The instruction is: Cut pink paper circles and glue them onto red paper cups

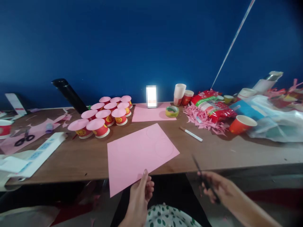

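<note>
Scissors (205, 182) sit in our right hand (217, 186), fingers curled around the handles, points forward and apart from the paper; blur hides whether the blades are spread. Our left hand (142, 189) pinches the near edge of the pink sheet (136, 154), thumb on top, probably so the faint drawn circles (164, 148) toward its far right are uncovered. That sheet slants over the front edge of the brown wooden table (73, 164); we cannot tell whether its far corner touches the wood. Red cups (109, 119) topped with pink discs (103, 114) stand grouped to our left, seemingly to leave elbow room. A tape roll (172, 114) sits on another pink sheet (146, 114), perhaps for easy reach. Behind everything rises a plain blue wall (142, 47).
</note>
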A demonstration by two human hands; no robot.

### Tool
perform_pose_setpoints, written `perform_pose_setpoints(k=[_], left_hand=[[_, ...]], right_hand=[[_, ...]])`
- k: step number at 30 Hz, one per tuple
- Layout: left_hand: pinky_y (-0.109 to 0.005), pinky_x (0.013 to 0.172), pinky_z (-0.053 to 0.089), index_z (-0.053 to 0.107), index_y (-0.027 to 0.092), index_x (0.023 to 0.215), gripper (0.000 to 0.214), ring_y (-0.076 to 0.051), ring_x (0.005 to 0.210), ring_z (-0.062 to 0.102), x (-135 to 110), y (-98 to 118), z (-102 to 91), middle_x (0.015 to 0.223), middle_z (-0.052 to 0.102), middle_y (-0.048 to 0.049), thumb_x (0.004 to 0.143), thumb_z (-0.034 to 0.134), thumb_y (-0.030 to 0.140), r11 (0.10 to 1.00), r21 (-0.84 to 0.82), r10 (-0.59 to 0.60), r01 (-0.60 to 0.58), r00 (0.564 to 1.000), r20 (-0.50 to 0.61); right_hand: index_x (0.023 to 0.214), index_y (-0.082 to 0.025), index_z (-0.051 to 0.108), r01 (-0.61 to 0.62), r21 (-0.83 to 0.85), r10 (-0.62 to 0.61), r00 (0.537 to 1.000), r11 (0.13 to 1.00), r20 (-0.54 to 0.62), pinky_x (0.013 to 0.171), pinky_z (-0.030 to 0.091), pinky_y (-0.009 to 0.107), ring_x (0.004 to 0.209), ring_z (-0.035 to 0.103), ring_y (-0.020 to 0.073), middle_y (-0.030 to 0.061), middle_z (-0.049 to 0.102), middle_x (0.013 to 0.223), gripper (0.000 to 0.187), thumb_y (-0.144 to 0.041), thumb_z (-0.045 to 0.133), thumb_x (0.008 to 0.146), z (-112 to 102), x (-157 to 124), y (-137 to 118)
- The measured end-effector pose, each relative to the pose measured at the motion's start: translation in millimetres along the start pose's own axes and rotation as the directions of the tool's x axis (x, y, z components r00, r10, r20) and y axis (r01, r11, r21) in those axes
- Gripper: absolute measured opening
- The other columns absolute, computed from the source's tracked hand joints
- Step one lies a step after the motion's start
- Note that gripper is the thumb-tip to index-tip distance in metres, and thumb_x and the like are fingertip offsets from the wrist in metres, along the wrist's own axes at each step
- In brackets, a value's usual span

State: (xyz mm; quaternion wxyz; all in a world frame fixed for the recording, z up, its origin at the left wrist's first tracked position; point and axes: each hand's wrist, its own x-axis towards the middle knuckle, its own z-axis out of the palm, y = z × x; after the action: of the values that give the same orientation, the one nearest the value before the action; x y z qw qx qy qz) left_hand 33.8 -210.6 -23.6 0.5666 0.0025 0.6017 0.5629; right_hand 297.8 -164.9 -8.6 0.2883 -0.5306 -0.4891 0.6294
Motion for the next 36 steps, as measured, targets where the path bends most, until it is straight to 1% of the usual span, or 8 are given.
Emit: perform_pose_setpoints(k=[3, 5, 11, 15, 20, 24, 32, 36], left_hand=[[-0.015, 0.044, 0.037, 0.06, 0.012, 0.075, 0.043, -0.005, 0.046, 0.051, -1.5, 2.3, -9.2, 0.057, 0.06, -0.0006, 0.058, 0.073, 0.048, 0.999, 0.026, 0.028, -0.027, 0.999, -0.019], [-0.016, 0.044, 0.037, 0.06, 0.011, 0.073, 0.042, -0.006, 0.045, 0.05, -2.8, 2.3, -15.7, 0.055, 0.059, -0.0007, 0.059, 0.071, 0.049, 0.997, 0.056, 0.047, -0.044, 0.998, -0.039], [-0.018, 0.04, 0.031, 0.062, 0.01, 0.074, 0.052, -0.008, 0.042, 0.049, -8.0, -9.5, -24.9, 0.054, 0.06, -0.0028, 0.053, 0.07, 0.057, 0.985, 0.173, -0.001, 0.011, 0.998, -0.058], [-0.017, 0.044, 0.032, 0.064, 0.011, 0.084, 0.053, -0.007, 0.05, 0.051, -14.3, -15.4, -12.4, 0.063, 0.061, -0.0022, 0.059, 0.067, 0.057, 0.986, 0.147, -0.091, 0.08, 0.993, 0.069], [-0.017, 0.05, 0.035, 0.065, 0.011, 0.083, 0.046, -0.006, 0.055, 0.05, -12.5, -16.9, 4.8, 0.066, 0.058, -0.0014, 0.067, 0.064, 0.053, 0.994, 0.107, -0.056, 0.036, 0.98, 0.189], [-0.018, 0.05, 0.035, 0.065, 0.01, 0.08, 0.042, -0.006, 0.053, 0.048, -7.3, -18.4, 9.6, 0.064, 0.057, -0.0018, 0.069, 0.062, 0.051, 0.992, 0.122, -0.041, 0.018, 0.982, 0.185], [-0.02, 0.051, 0.036, 0.064, 0.01, 0.077, 0.039, -0.008, 0.054, 0.049, -12.2, -17.3, 13.8, 0.063, 0.057, -0.0024, 0.071, 0.061, 0.048, 0.984, 0.171, 0.026, -0.054, 0.986, 0.163], [-0.021, 0.051, 0.036, 0.064, 0.009, 0.076, 0.038, -0.008, 0.054, 0.049, -14.5, -18.5, 13.7, 0.063, 0.057, -0.0031, 0.07, 0.062, 0.047, 0.984, 0.165, 0.04, -0.065, 0.988, 0.148]], right_hand=[[0.102, -0.018, 0.06, -0.114, 0.026, 0.103, 0.956, 0.993, 0.274, 0.054, 0.045, 0.025, 0.062, 0.057, 0.0137, 0.004, 0.06, 0.077, 0.045, -0.028, 0.072, 0.06, 44.8, -4.1, 22.4], [0.103, -0.018, 0.06, -0.132, 0.047, 0.106, 0.923, 0.99, 0.369, 0.065, 0.045, 0.025, 0.078, 0.059, 0.0162, 0.0048, 0.061, 0.084, 0.042, -0.027, 0.069, 0.063, 63.3, -6.6, 25.6], [0.111, -0.019, 0.054, -0.253, -0.008, 0.222, 0.831, 0.967, 0.51, 0.061, 0.043, 0.024, 0.074, 0.059, 0.0144, 0.0036, 0.061, 0.087, 0.047, -0.031, 0.063, 0.067, 73.8, -17.3, -2.8], [0.107, -0.019, 0.055, -0.172, -0.105, 0.201, 0.845, 0.98, 0.495, 0.065, 0.042, 0.024, 0.076, 0.056, 0.0138, 0.0017, 0.06, 0.083, 0.042, -0.033, 0.061, 0.068, 70.6, -22.3, -3.7], [0.106, -0.018, 0.055, -0.128, -0.117, 0.168, 0.875, 0.985, 0.453, 0.067, 0.041, 0.025, 0.068, 0.052, 0.0113, -0.0008, 0.055, 0.074, 0.042, -0.042, 0.059, 0.072, 69.2, -24.4, 21.1], [0.106, -0.018, 0.054, -0.158, -0.09, 0.182, 0.877, 0.983, 0.444, 0.069, 0.041, 0.025, 0.069, 0.051, 0.0117, 0.0003, 0.054, 0.076, 0.048, -0.048, 0.061, 0.069, 69.3, -26.8, 20.6], [0.1, -0.019, 0.05, -0.202, -0.094, 0.223, 0.856, 0.975, 0.467, 0.05, 0.034, 0.019, 0.055, 0.038, 0.0084, -0.0045, 0.043, 0.064, 0.05, -0.055, 0.058, 0.067, 75.4, -29.3, -8.2], [0.1, -0.018, 0.048, -0.217, -0.07, 0.224, 0.861, 0.974, 0.457, 0.048, 0.035, 0.018, 0.057, 0.043, 0.0091, -0.004, 0.044, 0.065, 0.048, -0.052, 0.058, 0.069, 78.6, -25.3, -8.8]])
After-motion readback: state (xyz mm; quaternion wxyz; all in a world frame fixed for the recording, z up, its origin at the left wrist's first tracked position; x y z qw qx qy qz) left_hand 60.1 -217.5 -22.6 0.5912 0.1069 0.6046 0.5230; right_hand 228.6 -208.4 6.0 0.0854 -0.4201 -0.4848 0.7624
